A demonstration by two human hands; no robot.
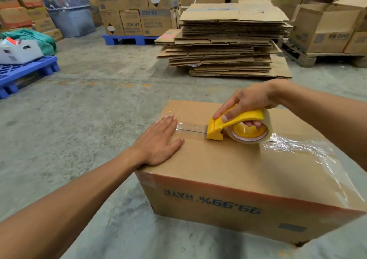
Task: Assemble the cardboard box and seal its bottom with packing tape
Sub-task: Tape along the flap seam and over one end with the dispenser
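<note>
A brown cardboard box point(228, 169) stands upside down on the concrete floor, its printed text inverted and its closed flaps facing up. My left hand point(158, 141) lies flat on the left end of the flap seam, fingers spread. My right hand point(250, 102) grips a yellow tape dispenser point(234, 125) with a roll of clear packing tape, resting on the seam near the middle. A strip of clear tape point(190, 128) runs along the seam between my left fingertips and the dispenser's blade. More shiny tape point(294, 145) covers the seam to the right.
A tall stack of flattened cardboard boxes point(228, 46) lies straight ahead. Blue pallets point(25, 72) sit at the left, one with a white bin point(19, 52). Stacked cartons point(135, 6) line the back, and more boxes on a wooden pallet point(325, 32) stand at the right.
</note>
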